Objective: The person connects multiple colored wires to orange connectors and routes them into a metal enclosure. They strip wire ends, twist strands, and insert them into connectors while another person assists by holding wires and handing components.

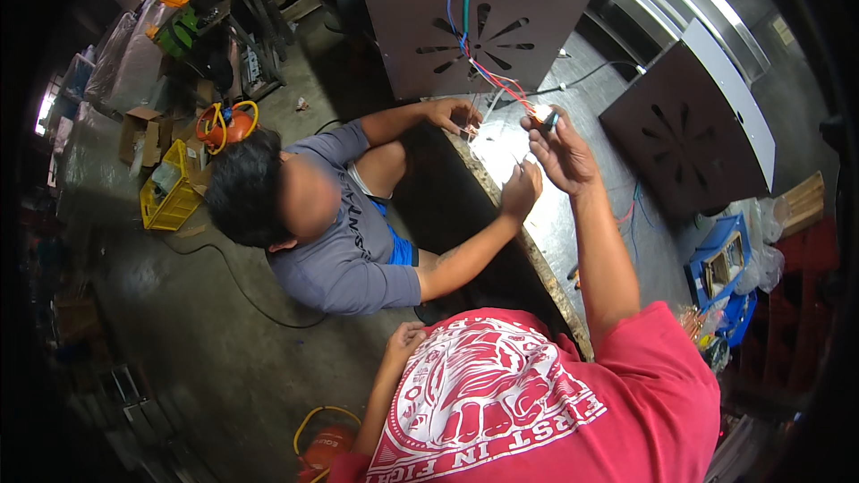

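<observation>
A small wired part is held up over the metal surface, in front of the nearer face of a brown-fronted cabinet; its wired end points up and to the left, toward that cabinet, and its long axis seems to slant from there down to the right, though glare and fingers hide its exact outline; red wires run from it to the bundle hanging down the cabinet's slotted front; the right hand pinches it between thumb and fingers, palm partly turned to the camera; the left hand hangs low beside the red shirt, fingers loosely curled, and whether it grips anything I cannot tell; the surface is smooth and bright, with a worn, speckled edge; a second cabinet stands tilted in view on the right, above a blue bin; across the surface's left edge, a co-worker in a grey shirt reaches over with both forearms; behind, a concrete floor carries a yellow crate, a cardboard box and a dark cable.
</observation>
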A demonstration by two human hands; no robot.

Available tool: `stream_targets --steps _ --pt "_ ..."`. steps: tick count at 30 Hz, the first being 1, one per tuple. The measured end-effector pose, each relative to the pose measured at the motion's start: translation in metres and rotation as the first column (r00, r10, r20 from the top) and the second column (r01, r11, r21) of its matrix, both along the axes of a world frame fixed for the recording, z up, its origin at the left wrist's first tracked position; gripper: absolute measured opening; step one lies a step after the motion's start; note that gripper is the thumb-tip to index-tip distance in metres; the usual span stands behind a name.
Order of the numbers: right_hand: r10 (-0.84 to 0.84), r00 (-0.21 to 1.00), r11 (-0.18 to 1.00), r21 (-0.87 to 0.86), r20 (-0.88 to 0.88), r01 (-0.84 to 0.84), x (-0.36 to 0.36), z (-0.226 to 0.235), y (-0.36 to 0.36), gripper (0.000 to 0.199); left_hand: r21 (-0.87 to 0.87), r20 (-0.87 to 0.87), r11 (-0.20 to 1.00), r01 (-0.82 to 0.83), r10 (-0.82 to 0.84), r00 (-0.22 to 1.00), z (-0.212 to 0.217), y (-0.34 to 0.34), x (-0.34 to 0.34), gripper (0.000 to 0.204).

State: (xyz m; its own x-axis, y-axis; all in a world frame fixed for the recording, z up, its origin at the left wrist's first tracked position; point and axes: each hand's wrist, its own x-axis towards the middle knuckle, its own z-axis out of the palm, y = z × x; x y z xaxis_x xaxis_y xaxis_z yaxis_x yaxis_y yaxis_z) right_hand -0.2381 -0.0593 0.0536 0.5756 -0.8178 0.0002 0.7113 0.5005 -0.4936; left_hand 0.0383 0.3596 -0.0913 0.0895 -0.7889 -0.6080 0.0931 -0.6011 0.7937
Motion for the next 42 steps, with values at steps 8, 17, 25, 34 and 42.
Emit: stream_targets --steps 8,17,25,34,42 --pt "0.124 0.992 0.992 0.030 -0.025 -0.124 -0.002 -0.001 0.022 0.038 0.007 -0.029 0.998 0.064 -0.064 0.998 0.011 -0.007 -0.008 0.045" --pt "-0.023 0.962 0.995 -0.102 -0.271 -0.005 -0.083 -0.004 -0.054 0.053 -0.019 0.069 0.991 0.131 -0.129 0.989 0.068 -0.082 -0.058 0.038" --pt "0.124 0.856 0.986 -0.031 -0.503 -0.161 -0.105 -0.015 -0.105 0.056 -0.051 -0.061 0.975 0.215 -0.218 0.974 0.097 -0.149 -0.103 0.035" --pt "0.142 0.687 0.988 0.058 -0.713 -0.144 -0.118 -0.066 -0.087 0.051 -0.014 0.018 0.956 0.292 -0.292 0.956 0.100 -0.195 -0.127 0.038" --pt "-0.346 -0.077 0.892 -0.302 -0.935 -0.337 -0.092 -0.133 -0.019 0.035 -0.009 0.063 0.960 0.278 -0.277 0.959 0.089 -0.192 -0.124 0.037"
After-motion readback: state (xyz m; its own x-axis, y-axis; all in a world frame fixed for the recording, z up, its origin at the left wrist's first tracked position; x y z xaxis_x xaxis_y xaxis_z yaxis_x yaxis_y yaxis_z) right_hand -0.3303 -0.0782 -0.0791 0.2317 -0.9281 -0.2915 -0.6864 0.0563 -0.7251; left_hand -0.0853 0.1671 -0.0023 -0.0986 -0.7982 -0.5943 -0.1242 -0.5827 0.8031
